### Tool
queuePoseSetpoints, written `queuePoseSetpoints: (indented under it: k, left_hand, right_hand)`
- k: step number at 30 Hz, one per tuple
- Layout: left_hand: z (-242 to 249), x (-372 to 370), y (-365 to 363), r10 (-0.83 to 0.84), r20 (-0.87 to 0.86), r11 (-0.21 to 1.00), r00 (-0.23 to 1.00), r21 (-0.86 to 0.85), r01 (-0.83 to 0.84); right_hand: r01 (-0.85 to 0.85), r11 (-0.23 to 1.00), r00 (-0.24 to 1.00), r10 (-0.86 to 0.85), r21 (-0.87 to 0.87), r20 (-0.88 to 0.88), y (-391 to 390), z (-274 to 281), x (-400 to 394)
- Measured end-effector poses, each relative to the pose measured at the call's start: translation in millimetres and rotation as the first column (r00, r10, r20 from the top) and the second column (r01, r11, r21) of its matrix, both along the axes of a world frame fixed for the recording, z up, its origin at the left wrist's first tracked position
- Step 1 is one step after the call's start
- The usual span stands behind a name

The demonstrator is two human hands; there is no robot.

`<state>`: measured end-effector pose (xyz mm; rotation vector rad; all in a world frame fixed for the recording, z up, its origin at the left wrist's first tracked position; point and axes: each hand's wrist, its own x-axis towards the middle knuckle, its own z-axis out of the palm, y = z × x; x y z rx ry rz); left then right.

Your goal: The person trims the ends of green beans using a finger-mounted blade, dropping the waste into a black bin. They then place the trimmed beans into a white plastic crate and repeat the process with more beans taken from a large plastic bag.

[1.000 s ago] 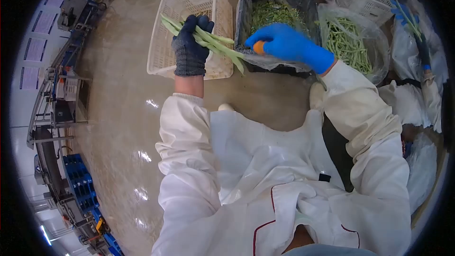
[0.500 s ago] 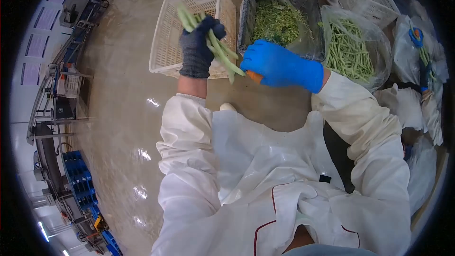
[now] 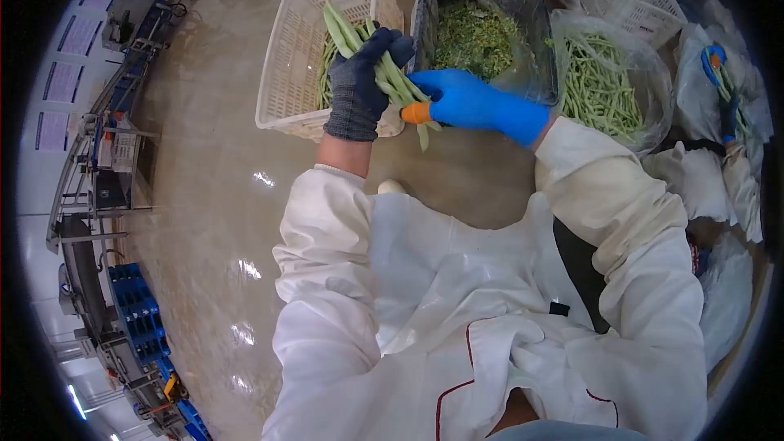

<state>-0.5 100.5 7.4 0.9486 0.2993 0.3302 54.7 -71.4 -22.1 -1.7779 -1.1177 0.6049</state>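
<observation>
Left hand (image 3: 357, 88), dark glove, was curled tight round a bunch of long green beans (image 3: 394, 82), which slanted through the fist, upper ends jutting past the knuckles. The bunch was held by the near right corner of a white crate (image 3: 273, 86). Right hand (image 3: 482, 104), blue glove, was at the lower ends of the bunch, an orange piece (image 3: 416, 113) at its thumb; could not tell whether the fingers pinched any bean.

More beans lay inside the white crate. Just right of it stood a black crate (image 3: 419, 28), plastic-lined, with green scraps (image 3: 474, 42) in it. Next came a clear bag (image 3: 660, 98) full of beans, a second white crate (image 3: 649, 18) behind. Far right, another person's blue-gloved hand (image 3: 721, 80) held some green stalks. Wet brown floor (image 3: 196, 204) on the left.
</observation>
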Motion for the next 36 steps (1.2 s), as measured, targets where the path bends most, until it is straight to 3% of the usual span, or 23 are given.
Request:
queuePoseSetpoints:
  k: [4, 6, 9, 10, 12, 15, 18, 19, 20, 23, 26, 29, 32, 35, 36]
  left_hand:
    - [4.0, -1.7, -7.5, -0.028, 0.075, 0.986, 0.997, 0.167, 0.015]
    - [4.4, -1.9, -6.7, -0.012, 0.098, 0.973, 0.995, 0.231, -0.011]
    - [0.6, -3.1, 18.3, 0.052, 0.185, 0.986, 0.981, 0.145, -0.079]
    - [9.6, -4.7, 24.1, 0.151, 0.167, 0.985, 0.974, 0.063, -0.164]
    - [18.6, -13.7, 46.1, 0.228, 0.246, 0.972, 0.942, -0.009, -0.233]
    - [29.7, -23.6, 71.4, 0.251, 0.316, 0.967, 0.915, -0.121, -0.223]
    - [34.3, -26.7, 73.9, 0.165, 0.418, 0.981, 0.893, -0.164, -0.105]
    - [34.8, -27.7, 71.3, 0.135, 0.440, 0.984, 0.888, -0.161, -0.070]
    - [34.1, -28.3, 68.2, 0.121, 0.437, 0.986, 0.891, -0.157, -0.057]
    - [37.3, -23.3, 58.5, 0.102, 0.415, 0.988, 0.904, -0.145, -0.044]
    - [36.1, -21.5, 55.7, 0.119, 0.386, 0.987, 0.915, -0.147, -0.066]
    - [33.7, -19.6, 56.9, 0.143, 0.406, 0.983, 0.902, -0.166, -0.081]
    - [32.4, -17.1, 55.1, 0.203, 0.376, 0.971, 0.904, -0.200, -0.135]
    - [27.1, -15.8, 53.8, 0.147, 0.346, 0.967, 0.927, -0.247, -0.061]
    - [22.7, -16.4, 48.8, 0.108, 0.328, 0.968, 0.938, -0.252, -0.023]
  right_hand:
    - [0.096, 0.990, 0.955, -0.062, -0.101, 0.291, -2.1, 5.0, -0.4]
    - [0.162, 0.981, 0.927, -0.115, -0.104, 0.357, -6.4, 0.3, 4.4]
    - [0.185, 0.955, 0.914, -0.081, -0.231, 0.397, -20.8, 3.9, 17.4]
    - [0.175, 0.940, 0.916, -0.047, -0.292, 0.400, -27.1, 4.4, 25.5]
    - [0.103, 0.854, 0.877, 0.164, -0.510, 0.452, -48.2, -15.9, 51.0]
    - [0.123, 0.675, 0.877, 0.269, -0.728, 0.398, -53.7, -21.6, 54.1]
    - [0.110, 0.878, 0.979, -0.014, -0.466, 0.204, -21.1, 7.1, 44.2]
    - [0.119, 0.986, 0.988, -0.106, -0.121, 0.111, -4.7, -0.6, 43.7]
    - [0.159, 0.959, 0.987, -0.160, 0.236, -0.014, 9.2, -5.7, 41.6]
    - [0.206, 0.961, 0.978, -0.209, 0.182, -0.004, 18.3, 0.0, 46.5]
    - [-0.055, 0.995, 0.996, 0.061, 0.088, -0.064, 14.2, 4.3, 40.6]
    - [-0.249, 0.968, 0.920, 0.244, 0.024, -0.308, 6.8, 10.4, 28.8]
    - [-0.222, 0.975, 0.868, 0.209, 0.024, -0.450, 0.0, 19.4, 15.2]
    - [0.044, 0.986, 0.991, -0.023, 0.160, -0.132, 2.8, 16.4, 11.1]
    - [0.113, 0.974, 0.991, -0.126, 0.199, 0.053, 0.5, 16.6, 11.0]
